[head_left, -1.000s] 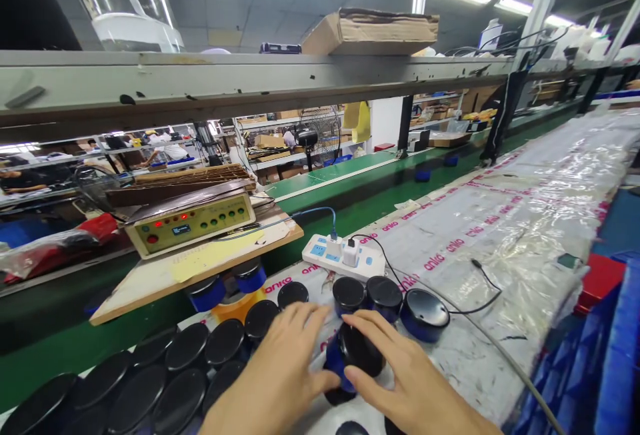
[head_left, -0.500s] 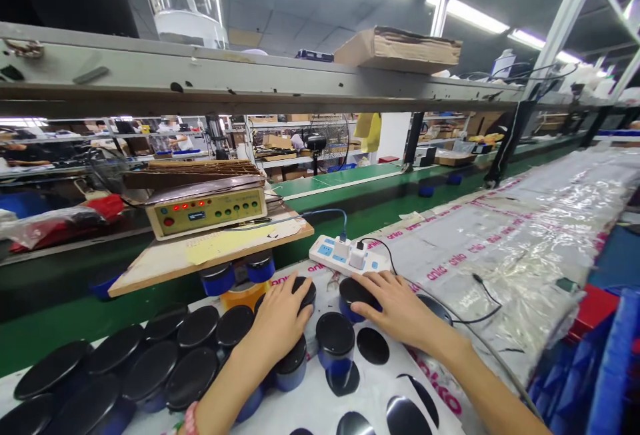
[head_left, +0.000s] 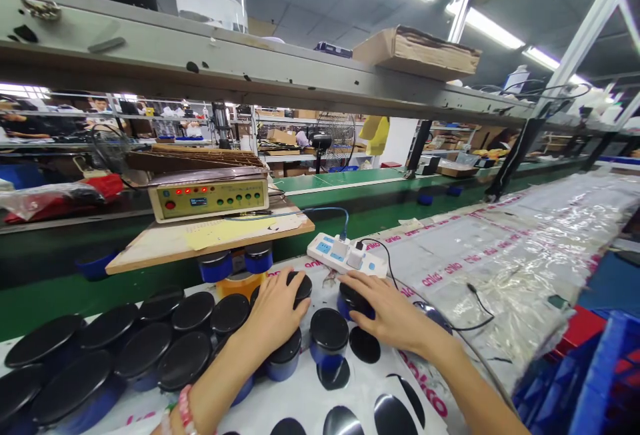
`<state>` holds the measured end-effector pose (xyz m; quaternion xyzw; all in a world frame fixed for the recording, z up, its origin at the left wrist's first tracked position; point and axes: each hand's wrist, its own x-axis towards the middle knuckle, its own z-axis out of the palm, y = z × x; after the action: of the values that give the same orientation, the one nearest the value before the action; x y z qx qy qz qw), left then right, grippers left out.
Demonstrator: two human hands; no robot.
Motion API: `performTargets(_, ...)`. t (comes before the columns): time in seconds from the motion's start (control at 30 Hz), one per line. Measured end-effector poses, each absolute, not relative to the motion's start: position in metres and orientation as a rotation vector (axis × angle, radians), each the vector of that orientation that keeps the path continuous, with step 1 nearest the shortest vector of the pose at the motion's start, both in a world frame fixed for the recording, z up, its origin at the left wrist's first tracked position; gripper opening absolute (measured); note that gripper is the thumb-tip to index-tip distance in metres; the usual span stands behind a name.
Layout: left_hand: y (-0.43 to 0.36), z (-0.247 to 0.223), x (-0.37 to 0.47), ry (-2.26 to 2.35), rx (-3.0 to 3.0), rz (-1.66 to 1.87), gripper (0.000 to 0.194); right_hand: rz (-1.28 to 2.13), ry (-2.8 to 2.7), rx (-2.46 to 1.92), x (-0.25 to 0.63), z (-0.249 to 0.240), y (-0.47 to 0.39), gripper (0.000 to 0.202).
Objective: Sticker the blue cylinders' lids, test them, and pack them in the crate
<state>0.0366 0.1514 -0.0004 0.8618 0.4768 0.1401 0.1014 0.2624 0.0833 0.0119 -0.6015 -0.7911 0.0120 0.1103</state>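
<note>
My left hand (head_left: 277, 308) rests with spread fingers over a black-topped blue jar (head_left: 300, 287), at the right end of several similar jars (head_left: 185, 360). Fingers of my right hand (head_left: 383, 312) lie on top of another black-topped jar (head_left: 354, 298), apart rather than wrapped round it. Between my hands and nearer to me stands a jar (head_left: 329, 332) that neither hand touches. Flat black discs (head_left: 390, 415) lie on the white sheet (head_left: 305, 408) below. How firmly either hand grips its jar cannot be made out.
A white power strip (head_left: 345, 255) with plugs and cables sits just beyond my hands. A control box (head_left: 210, 198) stands on a wooden board (head_left: 150, 248) at the left. Blue crates (head_left: 580, 382) are at the lower right; a shelf beam (head_left: 280, 68) crosses above.
The view has tilted and shifted slightly. Both hands remain on the same jars, with nearly the same finger positions.
</note>
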Motion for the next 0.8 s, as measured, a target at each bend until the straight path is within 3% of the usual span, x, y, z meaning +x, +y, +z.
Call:
performTargets(0.5, 0.149, 0.005, 0.036, 1.388, 2.553, 0.421, 0.05, -0.144, -2.338, -1.937, 0.232, 0.031, 0.094, 0.038)
performTargets(0.57, 0.149, 0.005, 0.035, 1.394, 2.558, 0.398, 0.051, -0.017, -2.426, -1.777, 0.223, 0.037, 0.084, 0.036)
performTargets(0.7, 0.149, 0.004, 0.034, 1.404, 2.575, 0.329, 0.054, 0.27, -2.591, -1.603, 0.206, 0.044, 0.072, 0.053)
performTargets(0.8, 0.148, 0.004, 0.033, 1.397, 2.597, 0.285, 0.054, 0.39, -2.539, -1.619, 0.206, 0.048, 0.076, 0.047)
